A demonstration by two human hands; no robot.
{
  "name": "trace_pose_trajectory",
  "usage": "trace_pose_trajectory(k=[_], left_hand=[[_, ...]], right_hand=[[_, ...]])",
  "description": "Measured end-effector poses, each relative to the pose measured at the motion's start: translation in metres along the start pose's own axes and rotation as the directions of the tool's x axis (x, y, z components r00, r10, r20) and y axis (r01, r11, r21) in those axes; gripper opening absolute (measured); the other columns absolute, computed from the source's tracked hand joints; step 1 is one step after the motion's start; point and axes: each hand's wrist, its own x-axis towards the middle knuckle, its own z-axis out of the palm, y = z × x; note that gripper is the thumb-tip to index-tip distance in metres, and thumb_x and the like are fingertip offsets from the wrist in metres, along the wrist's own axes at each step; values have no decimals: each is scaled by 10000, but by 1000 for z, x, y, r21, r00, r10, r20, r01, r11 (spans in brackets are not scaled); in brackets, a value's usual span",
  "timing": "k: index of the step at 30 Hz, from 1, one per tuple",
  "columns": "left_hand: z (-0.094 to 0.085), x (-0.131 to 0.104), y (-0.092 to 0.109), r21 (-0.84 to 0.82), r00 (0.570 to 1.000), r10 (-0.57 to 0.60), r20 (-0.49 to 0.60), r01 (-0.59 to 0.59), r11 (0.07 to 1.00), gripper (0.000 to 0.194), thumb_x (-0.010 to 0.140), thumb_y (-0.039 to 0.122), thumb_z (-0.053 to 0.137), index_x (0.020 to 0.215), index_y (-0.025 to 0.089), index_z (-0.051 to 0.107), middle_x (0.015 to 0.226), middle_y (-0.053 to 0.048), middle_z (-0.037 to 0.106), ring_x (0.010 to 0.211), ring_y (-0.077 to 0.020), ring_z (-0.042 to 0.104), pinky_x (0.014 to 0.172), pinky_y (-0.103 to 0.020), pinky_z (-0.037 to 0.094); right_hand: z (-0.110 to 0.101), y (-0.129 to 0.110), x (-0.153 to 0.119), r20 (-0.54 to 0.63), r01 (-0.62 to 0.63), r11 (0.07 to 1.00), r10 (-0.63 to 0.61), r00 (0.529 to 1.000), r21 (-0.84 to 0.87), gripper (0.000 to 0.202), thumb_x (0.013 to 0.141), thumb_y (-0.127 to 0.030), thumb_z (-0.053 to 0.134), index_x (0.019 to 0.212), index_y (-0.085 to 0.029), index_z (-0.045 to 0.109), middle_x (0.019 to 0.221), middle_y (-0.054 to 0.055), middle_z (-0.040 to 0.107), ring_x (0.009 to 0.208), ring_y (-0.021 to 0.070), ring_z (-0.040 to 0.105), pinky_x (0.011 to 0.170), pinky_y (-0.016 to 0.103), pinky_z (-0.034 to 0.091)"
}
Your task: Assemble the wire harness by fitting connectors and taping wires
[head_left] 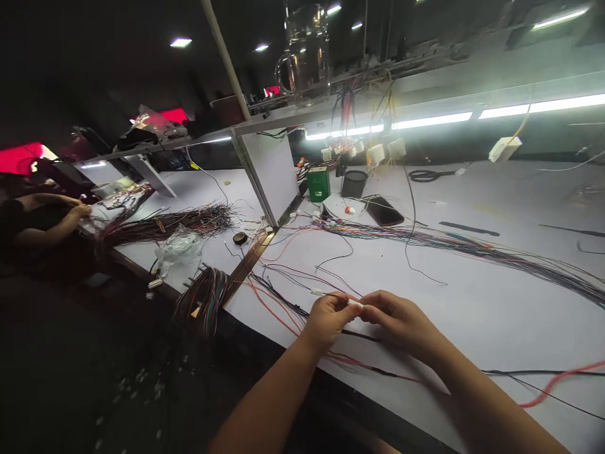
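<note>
Near the front of the white bench (pixel 293 252), my left hand (pixel 331 318) and my right hand (pixel 397 318) meet fingertip to fingertip. Between them is a small white connector (pixel 354 304), pinched by the fingers of both hands. A red wire runs close to it, over the left fingers. Another white connector (pixel 316 292) on a thin wire lies just left of my left hand. Black and red wires (pixel 278 299) pass beneath both hands along the bench.
A long wire bundle (pixel 425 236) crosses behind the hands. Further back are a phone (pixel 384 210), a green box (pixel 318 184), scissors (pixel 430 176) and hanging connectors (pixel 377 153). Left lie black tape (pixel 240 238), a plastic bag (pixel 179 252) and wire bundles. Another person's arms (pixel 57 221) show far left.
</note>
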Motion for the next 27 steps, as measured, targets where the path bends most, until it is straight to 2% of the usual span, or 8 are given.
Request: trace_pose_trajectory(k=[5,9,14,16,19,21,24,27], left_hand=[[-2,2,-8,59,995,-5,-102,11,998,357,672,431,743,798,116,634,653,3,577,605,-91,496,627,-241,399],[-4,7,-11,139,998,12,-56,-4,990,447,781,546,583,869,115,660,763,-55,625,698,-132,561,639,-256,446],[-21,-7,19,306,995,75,-60,-53,951,409,838,495,525,1005,147,662,968,-103,661,895,-197,604,767,-322,483],[-33,-22,35,508,983,179,-30,-139,850,291,849,418,539,959,181,667,956,-71,655,899,-185,591,795,-303,455],[-48,-48,48,718,964,183,195,-267,642,174,851,343,552,873,201,650,874,-42,631,844,-172,568,779,-292,430],[-52,-61,44,798,934,122,335,-350,491,153,832,330,586,898,203,641,892,-45,618,865,-184,547,805,-312,412],[-50,-68,28,858,903,76,423,-426,285,155,801,330,634,894,206,635,921,-47,605,921,-207,518,857,-343,369],[-42,-64,17,864,890,74,450,-454,218,120,870,281,533,837,196,611,870,-39,610,874,-188,530,845,-330,353]], right_hand=[[8,13,0,-55,73,978,-86,995,-196,286,884,-476,436,988,-251,577,708,-13,650,633,146,599,617,274,473],[11,25,8,-139,124,884,-206,969,-450,249,908,-420,379,956,-254,559,738,-6,652,621,157,596,597,286,467],[-2,33,17,-268,153,716,-438,858,-681,325,897,-396,392,1083,-193,564,1149,124,607,1074,271,546,877,417,447],[-12,26,9,-198,145,702,-384,902,-697,295,883,-395,431,1052,-201,574,1116,108,613,1034,264,558,855,410,458],[-22,10,-16,12,132,727,-167,986,-674,214,875,-398,461,911,-247,609,916,45,644,758,200,603,654,340,484],[-20,1,-36,138,177,747,-115,984,-641,204,876,-397,472,895,-270,631,883,33,640,714,182,599,621,317,473],[-1,-1,-58,236,271,725,-152,960,-633,158,868,-331,506,909,-280,650,869,34,630,789,196,595,675,320,471],[19,8,-66,204,257,689,-160,966,-677,176,878,-224,457,836,-250,626,822,32,611,793,202,574,670,333,460]])
